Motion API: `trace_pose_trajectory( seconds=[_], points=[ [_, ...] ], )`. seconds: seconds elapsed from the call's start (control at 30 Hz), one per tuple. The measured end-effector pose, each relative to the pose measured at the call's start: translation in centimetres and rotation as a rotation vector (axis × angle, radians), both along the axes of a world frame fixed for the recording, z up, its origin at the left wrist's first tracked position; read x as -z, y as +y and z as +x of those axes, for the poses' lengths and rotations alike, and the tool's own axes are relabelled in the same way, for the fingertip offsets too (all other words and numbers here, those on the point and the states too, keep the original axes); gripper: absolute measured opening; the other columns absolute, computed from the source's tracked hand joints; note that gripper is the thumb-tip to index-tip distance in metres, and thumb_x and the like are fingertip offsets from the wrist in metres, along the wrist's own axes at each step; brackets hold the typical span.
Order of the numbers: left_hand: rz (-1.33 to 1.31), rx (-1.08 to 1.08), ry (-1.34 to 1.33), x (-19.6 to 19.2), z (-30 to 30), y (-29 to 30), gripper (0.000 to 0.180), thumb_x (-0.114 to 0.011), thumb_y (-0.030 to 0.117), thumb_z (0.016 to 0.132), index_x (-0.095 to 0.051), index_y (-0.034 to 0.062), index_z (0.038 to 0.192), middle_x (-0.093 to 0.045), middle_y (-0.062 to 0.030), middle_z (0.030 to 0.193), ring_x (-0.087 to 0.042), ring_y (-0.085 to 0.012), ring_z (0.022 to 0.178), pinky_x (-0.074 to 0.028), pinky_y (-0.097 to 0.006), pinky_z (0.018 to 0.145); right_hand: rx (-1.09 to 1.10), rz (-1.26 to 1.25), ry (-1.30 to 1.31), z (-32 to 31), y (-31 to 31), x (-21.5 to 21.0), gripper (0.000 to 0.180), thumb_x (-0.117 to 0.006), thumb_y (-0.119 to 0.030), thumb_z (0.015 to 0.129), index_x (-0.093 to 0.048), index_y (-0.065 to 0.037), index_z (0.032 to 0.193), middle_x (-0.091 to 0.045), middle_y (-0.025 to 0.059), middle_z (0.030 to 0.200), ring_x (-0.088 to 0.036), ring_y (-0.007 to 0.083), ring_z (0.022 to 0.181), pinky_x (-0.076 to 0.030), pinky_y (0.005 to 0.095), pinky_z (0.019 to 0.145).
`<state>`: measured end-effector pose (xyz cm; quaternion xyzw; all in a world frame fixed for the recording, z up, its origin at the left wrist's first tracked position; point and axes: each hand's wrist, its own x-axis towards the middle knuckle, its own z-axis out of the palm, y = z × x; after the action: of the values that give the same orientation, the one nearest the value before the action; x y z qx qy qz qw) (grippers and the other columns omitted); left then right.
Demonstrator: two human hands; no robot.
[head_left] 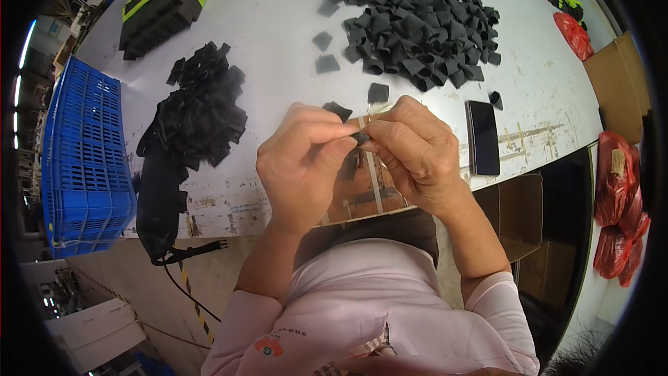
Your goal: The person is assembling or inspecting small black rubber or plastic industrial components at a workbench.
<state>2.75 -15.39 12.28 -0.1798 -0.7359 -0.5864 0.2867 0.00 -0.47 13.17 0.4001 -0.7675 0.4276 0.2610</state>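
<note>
My left hand and my right hand meet over the near edge of the white table, fingertips pinched together. Between them is a small piece of dark fabric, mostly hidden by the fingers. Under the hands lies a brown board with a pale strip across it. Small dark fabric pieces lie just beyond my fingers. Farther back rises a large heap of folded dark fabric pieces. Left of my left hand is a bundle of black strips.
A blue plastic crate stands at the left edge. Behind it lies a dark stack with a bright green band. A phone rests right of my right hand. Red plastic bags and cardboard boxes are at the right.
</note>
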Motion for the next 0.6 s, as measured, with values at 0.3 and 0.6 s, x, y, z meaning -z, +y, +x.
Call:
trace_pose_trajectory(
  seconds=[0.3, 0.6],
  points=[
    [0.092, -0.103, -0.530, 7.1, -5.2, -1.9, 0.022, -0.057, 0.017, 0.081, -0.058, -0.0022, 0.093, -0.058, -0.0119, 0.084, -0.056, -0.0202, 0.076, -0.044, -0.028, 0.069, -0.075, -0.322, -0.635, -2.7, 2.1, -1.8, 0.021, -0.059, -0.018, 0.081, -0.059, 0.002, 0.078, -0.054, 0.0032, 0.061, -0.050, 0.0101, 0.055, -0.038, 0.0222, 0.050],
    [-0.793, -0.215, -0.604, 13.7, -8.9, -2.8, 0.010, -0.062, 0.010, 0.071, -0.058, 0.0019, 0.075, -0.053, -0.0161, 0.082, -0.052, -0.0323, 0.083, -0.043, -0.039, 0.072, 0.095, -0.150, -1.009, 3.1, 3.6, 5.9, 0.023, -0.056, -0.020, 0.085, -0.062, 0.001, 0.083, -0.058, 0.0008, 0.064, -0.050, 0.0050, 0.058, -0.040, 0.0207, 0.050]
  ],
)
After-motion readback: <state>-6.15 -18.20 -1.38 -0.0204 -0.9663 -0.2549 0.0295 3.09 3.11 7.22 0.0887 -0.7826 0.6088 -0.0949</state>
